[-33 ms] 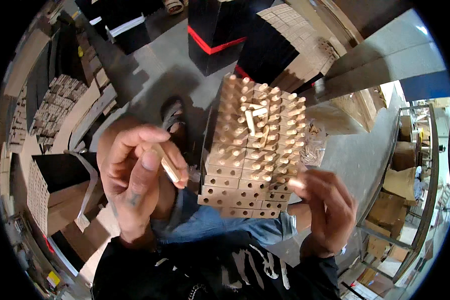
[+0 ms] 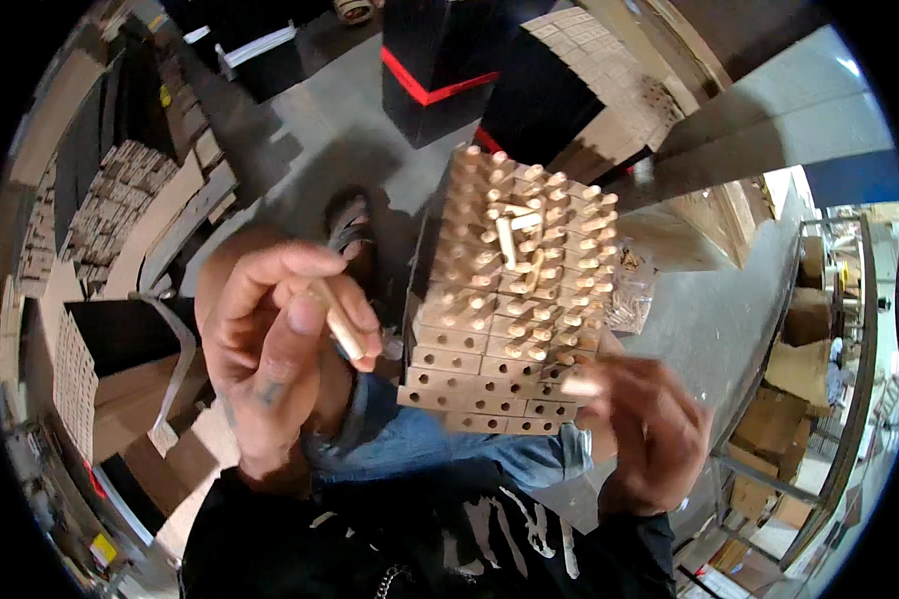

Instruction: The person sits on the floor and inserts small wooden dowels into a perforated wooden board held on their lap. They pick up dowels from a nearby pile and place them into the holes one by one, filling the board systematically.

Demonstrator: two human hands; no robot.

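My left hand [image 2: 285,344] pinches a wooden dowel [image 2: 340,324] between thumb and fingers, left of a stack of drilled wooden blocks [image 2: 445,361]. Rows of upright dowels [image 2: 569,265] stick out of the holes over most of the top. A few loose dowels [image 2: 506,245] lie across them. Toward me, the nearest rows have bare round holes. At the stack's near right corner, my right hand [image 2: 654,424], blurred by motion, grips another dowel [image 2: 582,386]. Its pale end points left over the bare holes; I cannot tell whether it touches the wood.
A clear bag of dowels [image 2: 631,299] lies on the floor right of the stack. Black boxes with red edging [image 2: 435,80] stand beyond it. Piled wooden pieces [image 2: 120,200] are at the left, a metal rack with cartons [image 2: 779,429] at the right.
My right hand has shifted slightly left and toward me, so more of its dowel shows over the holes. The left hand keeps its dowel, which has turned a little.
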